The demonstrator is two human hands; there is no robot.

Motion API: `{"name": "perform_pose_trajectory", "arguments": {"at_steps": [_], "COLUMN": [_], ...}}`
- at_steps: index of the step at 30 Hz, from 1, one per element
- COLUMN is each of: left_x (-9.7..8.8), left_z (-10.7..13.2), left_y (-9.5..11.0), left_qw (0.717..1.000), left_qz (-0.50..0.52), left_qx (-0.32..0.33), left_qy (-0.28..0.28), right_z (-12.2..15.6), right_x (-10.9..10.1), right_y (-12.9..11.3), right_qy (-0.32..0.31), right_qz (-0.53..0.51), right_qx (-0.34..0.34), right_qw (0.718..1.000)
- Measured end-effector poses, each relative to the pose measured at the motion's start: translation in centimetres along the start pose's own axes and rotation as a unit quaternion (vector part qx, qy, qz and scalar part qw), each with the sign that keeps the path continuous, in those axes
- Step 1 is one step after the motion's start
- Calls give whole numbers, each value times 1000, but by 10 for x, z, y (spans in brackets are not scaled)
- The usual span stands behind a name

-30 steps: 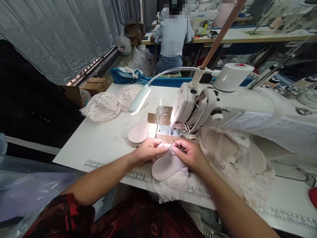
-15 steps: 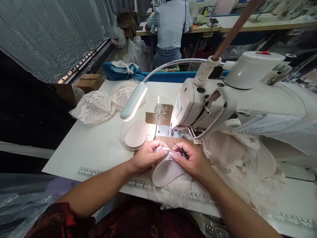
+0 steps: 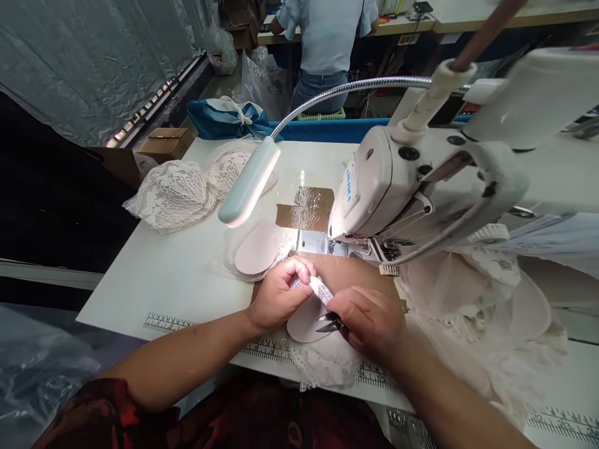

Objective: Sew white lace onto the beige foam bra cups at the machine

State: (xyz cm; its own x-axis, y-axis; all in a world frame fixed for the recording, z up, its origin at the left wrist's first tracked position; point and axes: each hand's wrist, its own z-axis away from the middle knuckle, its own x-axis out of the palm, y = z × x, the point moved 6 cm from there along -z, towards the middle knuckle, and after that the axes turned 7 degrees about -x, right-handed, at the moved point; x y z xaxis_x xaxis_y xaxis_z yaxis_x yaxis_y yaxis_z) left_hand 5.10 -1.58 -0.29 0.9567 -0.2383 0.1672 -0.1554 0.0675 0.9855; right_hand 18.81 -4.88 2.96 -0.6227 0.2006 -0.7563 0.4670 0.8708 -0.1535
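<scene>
My left hand (image 3: 281,293) is closed, pinching the upper edge of a white lace bra piece (image 3: 322,368) between thumb and fingers. A smooth pale cup pad (image 3: 304,324) lies against the lace, below my fingers. My right hand (image 3: 372,318) is closed around small dark thread snips (image 3: 330,324), whose parted blades point left across the pad. Its fingertips are at the right end of the narrow lace edge (image 3: 321,289); whether they grip it as well I cannot tell. Left of my left hand lies another pale cup pad (image 3: 255,249) with lace around it.
A sewing machine (image 3: 369,181) stands behind my right hand, with a lit lamp (image 3: 248,184) on a bendable neck. Lace cups (image 3: 171,193) lie at the back left, and heaped pale fabric (image 3: 477,324) at right. A person (image 3: 327,43) sits beyond the table (image 3: 187,280).
My right hand has moved slightly right and down. The snips, earlier tucked in the palm pointing up, now point left with blades apart. The view has shifted closer to the machine.
</scene>
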Motion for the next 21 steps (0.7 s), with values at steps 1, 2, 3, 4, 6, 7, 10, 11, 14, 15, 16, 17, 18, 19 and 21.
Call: {"name": "perform_pose_trajectory", "arguments": {"at_steps": [1, 2, 3, 4, 6, 7, 10, 11, 14, 15, 16, 17, 18, 19, 21], "left_x": [0, 0, 0, 0, -1, -1, -1, 0, 6, 9, 11, 12, 13, 13, 14], "left_z": [0, -1, -1, -1, -1, -1, 0, 0, 1, 2, 2, 3, 3, 3, 3], "left_y": [0, 0, 0, 0, 1, 0, -3, -4, -8, -9, -10, -10, -10, -9, -8], "left_qw": [1000, 1000, 1000, 1000, 1000, 1000, 999, 998, 988, 980, 973, 968, 966, 965, 968], "left_qz": [-5, -11, -15, -19, -23, -26, -26, -12, 93, 130, 159, 175, 181, 180, 173], "left_qx": [1, 1, 2, 3, 1, -6, -47, -63, -119, -139, -157, -170, -177, -180, -174], "left_qy": [0, -2, -4, -6, -7, -5, 3, -1, -35, -47, -54, -56, -56, -55, -59], "right_z": [-1, -1, -2, -3, -5, -5, -6, -6, -3, -2, -1, 0, 0, 1, 0], "right_x": [0, 0, -1, -2, -3, -3, -2, -1, 2, 4, 6, 7, 8, 8, 7], "right_y": [-1, -1, -1, -1, -1, -1, 0, 0, 0, 0, -1, -1, -2, -2, 2], "right_qy": [-7, -12, -14, -13, -8, -5, -6, -6, -7, -10, -15, -22, -28, -28, -21], "right_qz": [3, 5, 7, 10, 16, 17, 5, -5, -40, -48, -54, -58, -65, -74, -101], "right_qx": [-3, -5, -7, -9, -9, -8, -6, -4, 1, 3, 4, 4, 4, 6, 33], "right_qw": [1000, 1000, 1000, 1000, 1000, 1000, 1000, 1000, 999, 999, 998, 998, 997, 997, 994]}}
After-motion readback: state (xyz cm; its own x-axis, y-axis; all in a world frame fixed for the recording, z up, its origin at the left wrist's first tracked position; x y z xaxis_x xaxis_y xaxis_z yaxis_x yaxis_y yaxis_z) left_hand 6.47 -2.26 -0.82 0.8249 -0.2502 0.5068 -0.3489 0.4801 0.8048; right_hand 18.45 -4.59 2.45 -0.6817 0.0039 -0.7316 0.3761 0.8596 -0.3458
